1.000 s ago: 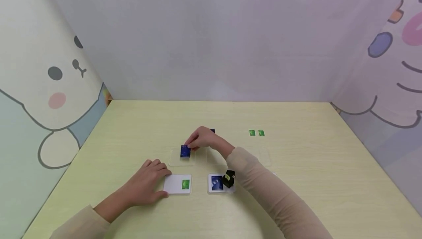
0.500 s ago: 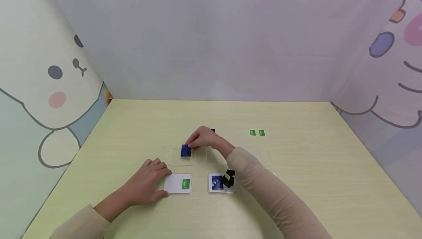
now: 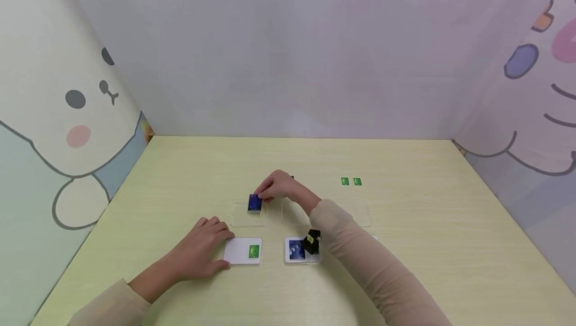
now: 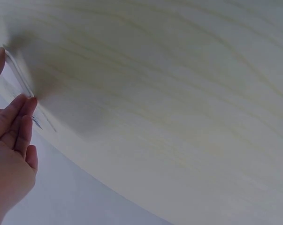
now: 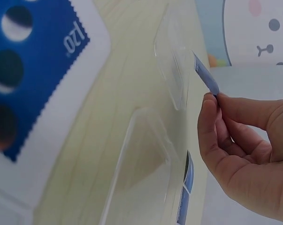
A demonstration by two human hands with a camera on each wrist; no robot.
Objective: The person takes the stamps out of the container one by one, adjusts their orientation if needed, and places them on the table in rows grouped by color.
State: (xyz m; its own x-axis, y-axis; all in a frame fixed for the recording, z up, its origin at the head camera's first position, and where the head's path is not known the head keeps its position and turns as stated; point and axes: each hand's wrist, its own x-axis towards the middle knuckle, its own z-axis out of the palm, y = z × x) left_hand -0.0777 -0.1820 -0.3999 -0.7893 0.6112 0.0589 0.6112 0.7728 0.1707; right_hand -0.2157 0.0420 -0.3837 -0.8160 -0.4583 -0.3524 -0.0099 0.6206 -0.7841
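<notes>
Grips a white rectangular card [image 3: 236, 251] in the left hand [image 3: 202, 249], pinches a rectangular dark-blue paper stamp [image 3: 254, 204] by one corner in the right hand [image 3: 278, 186], and risks dropping it through so slight a hold.

R hand [image 3: 277, 185] w/ blue stamp [image 3: 255, 203] moved slightly up/fwd

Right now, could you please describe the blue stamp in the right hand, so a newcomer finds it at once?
On the pale wooden table, find the right hand. It pinches a small dark-blue stamp near one corner; the other blue stamps in view are unheld.
</notes>
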